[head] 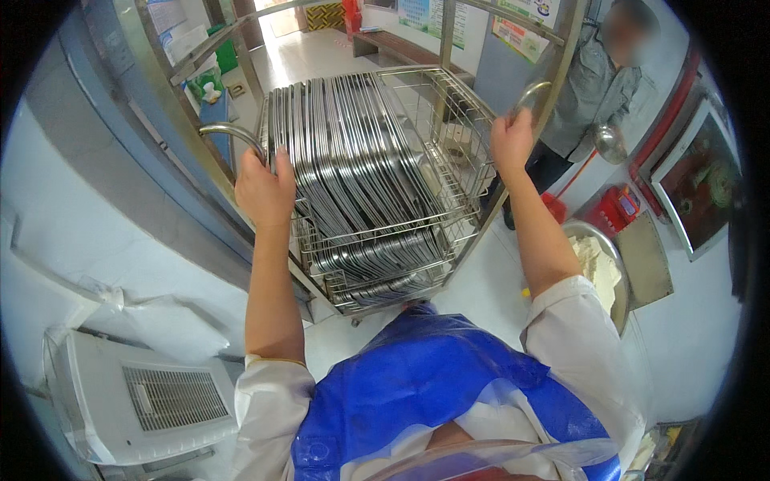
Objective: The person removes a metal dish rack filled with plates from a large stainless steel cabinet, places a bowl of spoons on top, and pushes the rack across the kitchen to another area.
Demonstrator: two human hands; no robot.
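A tall metal rack trolley (478, 252) stands before me, with wire baskets on several levels. In its top wire basket (463, 108), a tight row of thin metal trays (343, 144) stands on edge, and the basket's right part shows bare wire. More trays (385, 255) fill the baskets below. My left hand (264, 180) is closed around the curved metal handle (231, 129) on the left. On the other side, my right hand (511, 141) grips the right curved handle (532, 93). Both arms reach forward over my blue apron (421, 373).
At the upper right a person (601, 96) in grey stands close beside the trolley, near a metal ladle (610, 144). A large metal basin (619, 282) holds pale material. Left of me are a wall (120, 210) and a white vented appliance (150, 397). A bench (409, 54) stands beyond the doorway.
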